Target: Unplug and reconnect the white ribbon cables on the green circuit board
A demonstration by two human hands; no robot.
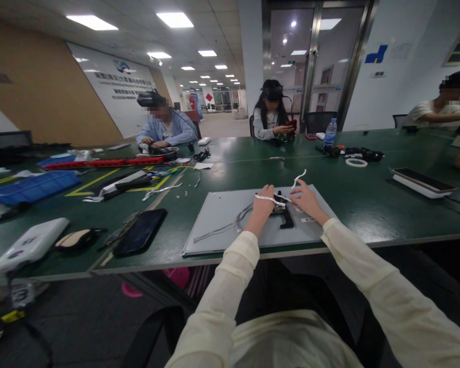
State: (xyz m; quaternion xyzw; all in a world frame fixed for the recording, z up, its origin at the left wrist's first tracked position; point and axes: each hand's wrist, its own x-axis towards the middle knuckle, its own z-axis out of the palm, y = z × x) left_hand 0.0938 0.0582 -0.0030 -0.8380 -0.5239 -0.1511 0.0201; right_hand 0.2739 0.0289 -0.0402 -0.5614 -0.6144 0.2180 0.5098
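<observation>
A flat grey panel [214,217] lies on the table in front of me. On it rests a dark part with a black bracket [287,220], and a thin grey cable [220,234] runs out to its left. My left hand [263,204] is closed over the left side of the dark part; its fingertips are hidden. Across that hand lies a white strip [271,199] reaching toward the right hand. My right hand [307,200] has its fingers bent in a pinch at the strip, and a curled white end [299,178] sticks up above the fingers.
Left of the panel are a black phone [141,232], a white device [30,244], a computer mouse [78,239] and a blue tray [34,188]. White scraps [161,190] lie farther back. A tape roll [356,162] and a bottle [330,133] stand right. Several people sit around the table.
</observation>
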